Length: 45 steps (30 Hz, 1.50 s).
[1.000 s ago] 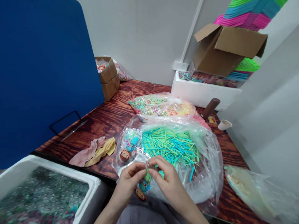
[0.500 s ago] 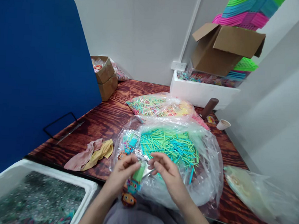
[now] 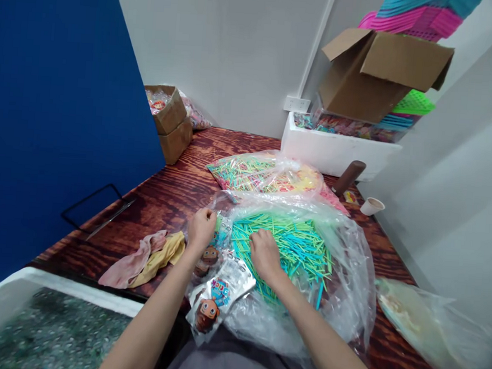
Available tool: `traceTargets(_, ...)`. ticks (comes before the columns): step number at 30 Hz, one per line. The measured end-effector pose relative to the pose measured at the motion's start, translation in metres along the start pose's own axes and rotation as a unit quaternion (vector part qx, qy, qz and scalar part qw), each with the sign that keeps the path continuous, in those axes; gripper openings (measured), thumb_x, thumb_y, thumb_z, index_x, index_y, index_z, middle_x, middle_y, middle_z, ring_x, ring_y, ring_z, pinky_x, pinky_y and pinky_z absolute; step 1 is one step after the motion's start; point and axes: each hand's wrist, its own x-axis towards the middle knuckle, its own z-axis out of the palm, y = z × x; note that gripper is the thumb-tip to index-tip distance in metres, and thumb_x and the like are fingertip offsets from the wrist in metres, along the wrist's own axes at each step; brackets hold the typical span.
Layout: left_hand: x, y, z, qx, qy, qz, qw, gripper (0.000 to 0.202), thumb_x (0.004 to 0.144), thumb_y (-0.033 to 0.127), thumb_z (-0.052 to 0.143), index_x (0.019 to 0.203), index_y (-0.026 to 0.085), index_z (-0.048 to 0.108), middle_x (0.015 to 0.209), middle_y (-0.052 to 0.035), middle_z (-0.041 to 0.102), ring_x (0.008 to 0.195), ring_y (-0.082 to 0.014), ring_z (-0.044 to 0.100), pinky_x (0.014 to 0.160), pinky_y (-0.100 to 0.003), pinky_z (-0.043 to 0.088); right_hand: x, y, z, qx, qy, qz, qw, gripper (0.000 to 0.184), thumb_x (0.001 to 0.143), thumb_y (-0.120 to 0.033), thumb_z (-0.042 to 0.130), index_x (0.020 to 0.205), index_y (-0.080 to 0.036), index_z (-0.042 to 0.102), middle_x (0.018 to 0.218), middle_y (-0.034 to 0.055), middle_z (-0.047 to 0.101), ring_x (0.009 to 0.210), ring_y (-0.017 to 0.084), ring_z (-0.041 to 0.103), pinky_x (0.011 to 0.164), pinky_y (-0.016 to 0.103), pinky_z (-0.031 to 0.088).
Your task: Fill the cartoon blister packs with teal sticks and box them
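Observation:
My left hand (image 3: 202, 229) is closed at the edge of a small clear-fronted packet (image 3: 221, 234) with green and blue inside, lying at the left of the big plastic bag. Its fingertips are partly hidden. Over the heap of thin green and blue sticks (image 3: 290, 246) my right hand (image 3: 265, 254) is curled, fingers down; whatever it pinches is hidden under it. A silver packet printed with a cartoon head (image 3: 207, 308) lies slanted in front, between my forearms. Spread around the sticks is the clear plastic bag (image 3: 353, 271).
Behind lies another bag of mixed-colour sticks (image 3: 247, 170). Pink and yellow cloths (image 3: 152, 256) rest at left, above a white foam box (image 3: 24, 281). A foam box (image 3: 336, 151) with a carton (image 3: 363, 80), a brown cylinder (image 3: 350, 178) and a paper cup (image 3: 372, 206) stand back right.
My hands have moved apart: the left up and leftward to the packets, the right onto the sticks. The green-filled packet has left the front, where a silver packet now shows.

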Motion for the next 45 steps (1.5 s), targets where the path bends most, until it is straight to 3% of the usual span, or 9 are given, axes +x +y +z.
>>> traceTargets(4,-0.006,-0.002,0.006,0.123,0.030,0.030,0.991,0.016,0.087,0.027,0.052,0.084,0.017,0.064,0.097,-0.0135,0.064,0.098,-0.0278,0.058,0.083,-0.035,0.040,0.019,-0.018,0.007,-0.112,-0.041,-0.023,0.993,0.023,0.092,-0.016,0.048,0.105,-0.012,0.066,0.112,0.0177,0.061,0.107,0.030,0.048,0.088,0.040,0.035)
traceTargets(10,-0.019,-0.002,0.001,0.197,0.028,0.081,0.977,0.031,0.091,0.030,0.052,0.116,0.013,0.059,0.116,-0.0181,0.061,0.112,-0.0326,0.054,0.094,-0.044,0.040,0.031,-0.035,0.012,-0.121,-0.089,-0.027,0.988,0.025,0.085,-0.012,0.053,0.103,-0.005,0.070,0.108,0.0226,0.065,0.105,0.033,0.051,0.090,0.043,0.034)
traceTargets(14,-0.050,-0.007,-0.012,0.196,0.031,0.180,0.963,0.034,0.093,0.030,0.051,0.123,0.015,0.056,0.131,-0.0177,0.056,0.119,-0.0319,0.050,0.100,-0.046,0.038,0.039,-0.034,0.013,-0.097,-0.103,0.014,0.990,0.027,0.086,-0.007,0.050,0.105,-0.005,0.069,0.110,0.0244,0.065,0.107,0.032,0.056,0.087,0.040,0.037)
traceTargets(22,-0.148,-0.018,-0.020,0.087,-0.034,0.291,0.952,0.026,0.090,0.018,0.051,0.114,0.023,0.061,0.127,-0.0116,0.059,0.121,-0.0299,0.051,0.103,-0.051,0.040,0.053,0.015,-0.010,0.063,-0.124,0.071,0.988,0.021,0.092,-0.018,0.047,0.094,-0.015,0.067,0.096,0.0143,0.072,0.089,0.024,0.065,0.073,0.030,0.039)
traceTargets(28,-0.162,-0.004,-0.017,0.040,-0.071,0.296,0.952,0.027,0.090,0.013,0.050,0.112,0.023,0.062,0.127,-0.0116,0.059,0.121,-0.0285,0.051,0.102,-0.049,0.042,0.037,0.049,-0.038,0.245,-0.105,0.051,0.962,0.020,0.088,-0.023,0.046,0.069,-0.019,0.054,0.074,0.0004,0.066,0.073,0.015,0.059,0.069,0.025,0.039)
traceTargets(33,-0.159,0.016,-0.017,-0.020,-0.126,0.264,0.956,0.022,0.094,0.019,0.049,0.110,0.023,0.063,0.125,-0.0111,0.059,0.118,-0.0270,0.053,0.099,-0.046,0.044,0.012,0.065,-0.044,0.380,-0.068,0.096,0.918,0.023,0.087,-0.037,0.045,0.069,-0.023,0.042,0.059,-0.0043,0.054,0.054,0.013,0.049,0.056,0.025,0.038)
traceTargets(38,-0.149,0.040,-0.010,-0.116,-0.188,0.196,0.955,0.021,0.094,0.025,0.049,0.109,0.022,0.064,0.116,-0.0089,0.064,0.111,-0.0240,0.058,0.096,-0.040,0.046,-0.016,0.069,-0.046,0.497,-0.071,0.137,0.854,0.030,0.084,-0.051,0.048,0.077,-0.022,0.045,0.062,-0.0046,0.053,0.048,0.011,0.045,0.048,0.025,0.037)
traceTargets(42,-0.133,0.064,0.007,-0.200,-0.221,0.122,0.947,0.025,0.092,0.031,0.052,0.112,0.020,0.063,0.113,-0.0093,0.067,0.103,-0.0229,0.063,0.087,-0.037,0.050,-0.031,0.067,-0.050,0.588,-0.092,0.148,0.790,0.037,0.075,-0.056,0.062,0.079,-0.021,0.050,0.063,-0.0046,0.054,0.049,0.010,0.048,0.047,0.024,0.038)
traceTargets(45,-0.121,0.078,0.028,-0.254,-0.218,0.077,0.939,0.036,0.090,0.032,0.054,0.124,0.019,0.056,0.129,-0.0123,0.061,0.112,-0.0242,0.061,0.091,-0.038,0.050,-0.035,0.065,-0.050,0.644,-0.114,0.142,0.743,0.037,0.070,-0.052,0.072,0.078,-0.021,0.053,0.062,-0.0046,0.057,0.048,0.010,0.049,0.045,0.023,0.038)
